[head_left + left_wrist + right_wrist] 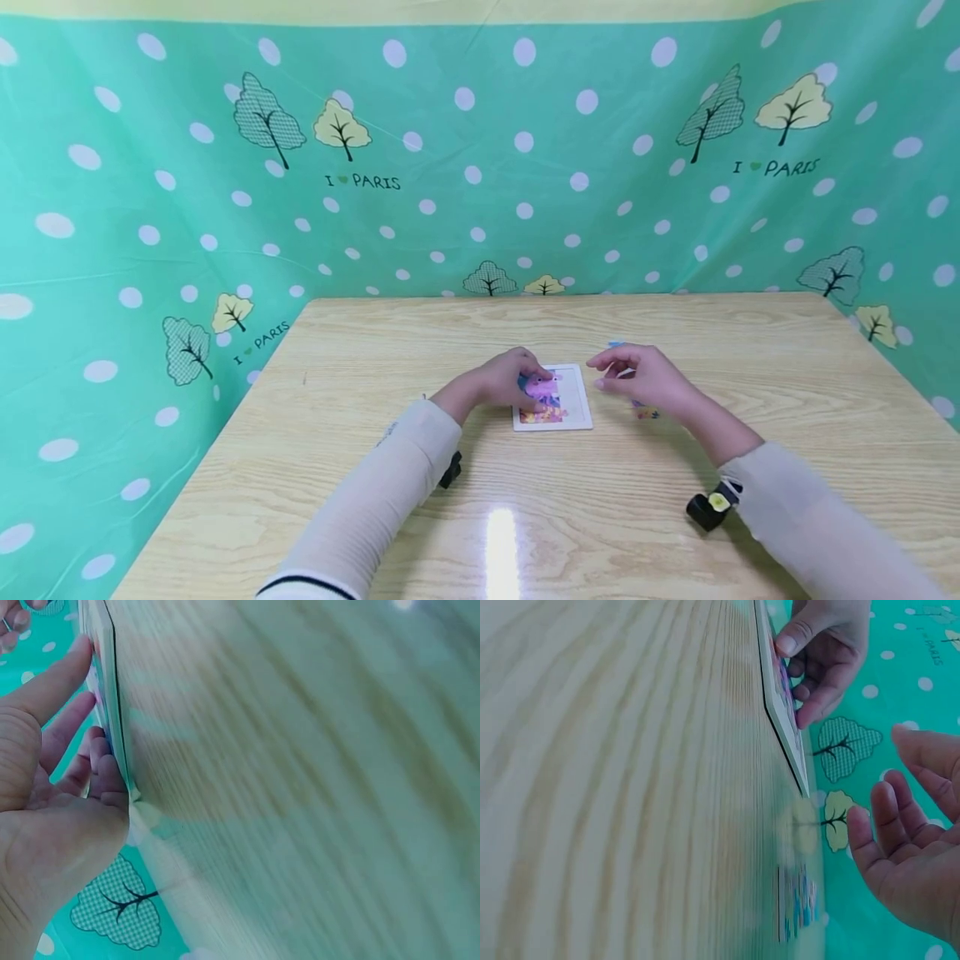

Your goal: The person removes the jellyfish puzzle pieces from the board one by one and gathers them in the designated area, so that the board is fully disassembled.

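A white-framed jigsaw puzzle board (576, 400) lies flat on the table, its left part covered by pieces with a pink and purple cartoon picture (543, 414). My left hand (504, 380) is over that left part; thumb and fingertips touch the picture. In the left wrist view the thumb and forefinger of this hand (52, 727) are nearly straight, the other fingers bent. Just right of the board hovers my right hand (647, 377), fingers apart, nothing visible between them. Loose puzzle pieces (647, 412) lie under and beside it, partly hidden.
The wooden table (375, 358) extends around the board. Behind it hangs a green dotted cloth (465, 208) with printed trees. A black wrist camera (707, 510) sits on the right wrist, another (451, 471) on the left. Stacked-looking pieces (799, 904) show low in the right wrist view.
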Available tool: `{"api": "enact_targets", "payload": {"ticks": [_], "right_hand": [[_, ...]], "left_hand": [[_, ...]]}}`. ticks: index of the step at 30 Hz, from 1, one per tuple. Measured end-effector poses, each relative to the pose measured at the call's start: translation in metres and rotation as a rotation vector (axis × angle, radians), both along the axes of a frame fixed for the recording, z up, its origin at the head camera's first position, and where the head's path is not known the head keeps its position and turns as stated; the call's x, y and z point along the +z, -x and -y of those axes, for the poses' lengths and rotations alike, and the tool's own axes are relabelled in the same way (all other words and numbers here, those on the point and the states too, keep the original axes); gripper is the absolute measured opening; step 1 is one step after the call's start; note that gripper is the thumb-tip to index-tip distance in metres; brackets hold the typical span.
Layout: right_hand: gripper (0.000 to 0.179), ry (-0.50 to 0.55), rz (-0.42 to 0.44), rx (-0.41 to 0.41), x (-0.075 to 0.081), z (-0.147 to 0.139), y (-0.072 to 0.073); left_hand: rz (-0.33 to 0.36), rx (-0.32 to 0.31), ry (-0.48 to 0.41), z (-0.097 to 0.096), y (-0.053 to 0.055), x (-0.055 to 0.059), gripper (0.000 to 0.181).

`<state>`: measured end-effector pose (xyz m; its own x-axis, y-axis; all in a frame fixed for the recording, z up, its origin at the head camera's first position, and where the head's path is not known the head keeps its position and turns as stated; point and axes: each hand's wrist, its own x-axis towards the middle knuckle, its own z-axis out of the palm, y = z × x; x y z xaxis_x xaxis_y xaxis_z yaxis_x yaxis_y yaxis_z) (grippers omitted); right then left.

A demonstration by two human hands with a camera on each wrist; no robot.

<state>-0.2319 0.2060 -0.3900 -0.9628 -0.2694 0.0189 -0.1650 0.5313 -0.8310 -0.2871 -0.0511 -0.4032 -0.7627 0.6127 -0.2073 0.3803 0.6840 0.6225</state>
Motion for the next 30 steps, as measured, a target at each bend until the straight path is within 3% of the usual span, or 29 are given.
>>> {"api": "enact_targets", "payload": {"ticks": [6,15,21,30], "right_hand": [[0.028,-0.029,0.015,0.018,-0.002,0.013,0.008],[0.026,-0.080,0.093,0.019,-0.007,0.032,0.020],[0.025,-0.152,0.082,0.023,-0.008,0.044,0.029],[0.025,-0.283,0.060,0.056,-0.012,0.057,0.040]], "left_hand": [[-0.069,-0.003,0.000,0.000,0.000,0.001,0.043],[-0.132,0.084,-0.024,0.001,-0.001,0.000,0.036],[-0.190,0.134,0.025,0.002,-0.001,0.002,0.028],[-0.237,0.074,0.107,0.001,0.000,0.001,0.036]]}}
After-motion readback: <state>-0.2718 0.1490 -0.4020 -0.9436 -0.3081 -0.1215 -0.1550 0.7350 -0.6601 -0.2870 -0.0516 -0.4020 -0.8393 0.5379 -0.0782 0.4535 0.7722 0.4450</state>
